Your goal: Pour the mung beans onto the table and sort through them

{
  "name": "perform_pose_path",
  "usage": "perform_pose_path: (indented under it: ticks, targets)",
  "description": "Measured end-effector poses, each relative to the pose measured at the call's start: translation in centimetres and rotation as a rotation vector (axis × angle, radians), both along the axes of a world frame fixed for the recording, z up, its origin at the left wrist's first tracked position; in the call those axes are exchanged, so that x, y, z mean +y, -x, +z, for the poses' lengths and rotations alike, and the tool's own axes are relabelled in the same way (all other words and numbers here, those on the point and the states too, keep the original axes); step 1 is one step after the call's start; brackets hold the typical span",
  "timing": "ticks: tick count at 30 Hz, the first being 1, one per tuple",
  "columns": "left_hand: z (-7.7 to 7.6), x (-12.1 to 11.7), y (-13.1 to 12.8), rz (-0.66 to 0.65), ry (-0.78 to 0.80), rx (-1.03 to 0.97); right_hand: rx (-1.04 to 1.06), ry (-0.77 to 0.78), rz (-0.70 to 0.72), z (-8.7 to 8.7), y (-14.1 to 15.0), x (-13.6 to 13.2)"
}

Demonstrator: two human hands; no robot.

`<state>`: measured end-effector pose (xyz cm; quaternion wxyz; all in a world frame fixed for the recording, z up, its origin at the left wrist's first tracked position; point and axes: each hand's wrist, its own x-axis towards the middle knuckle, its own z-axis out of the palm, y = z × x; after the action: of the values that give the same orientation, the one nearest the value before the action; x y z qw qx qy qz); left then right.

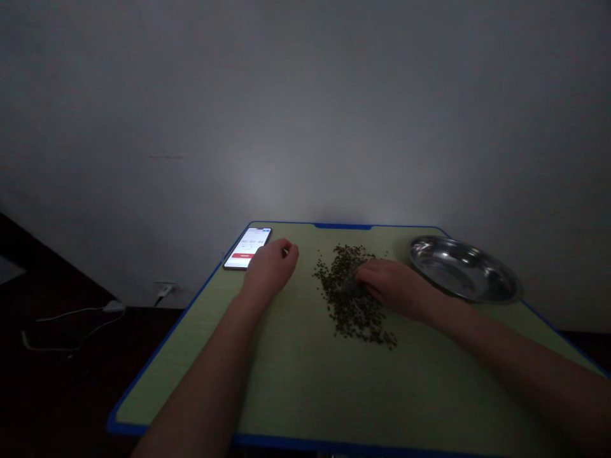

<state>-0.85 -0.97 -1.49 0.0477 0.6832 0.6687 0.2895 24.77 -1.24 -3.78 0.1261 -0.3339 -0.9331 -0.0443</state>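
Small dark grains [358, 312], perhaps seeds or dried beans, lie loosely spread over the middle of the pale green table. My right hand [394, 286] reaches in from the right, with its fingertips pinched together at the right side of the grains. A dull greyish patch or object shows by those fingertips, too dark to name. My left hand [271, 264] rests on the table left of the grains in a loose fist, and I see nothing in it. Just beyond its wrist lies a phone [248, 248] with a lit timer screen, partly covered by the hand.
A shiny oval metal bowl [463, 268] stands at the table's right edge, beyond my right forearm. The table [305, 394] has a blue rim and stands against a grey wall [305, 114]. White cables [71, 348] and a plug [165, 292] are at the lower left.
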Motion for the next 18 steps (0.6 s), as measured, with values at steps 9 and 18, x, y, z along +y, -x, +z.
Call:
perform_pose_path:
  ticks: [9, 18]
  targets:
    - [0.0, -0.2, -0.1, -0.015, -0.016, 0.005, 0.003, -0.004, -0.072, 0.8, -1.4, -0.6]
    - [0.0, -0.2, 0.0, 0.001, -0.005, 0.005, 0.221, 0.081, -0.396, 4.3, 1.1, 6.0]
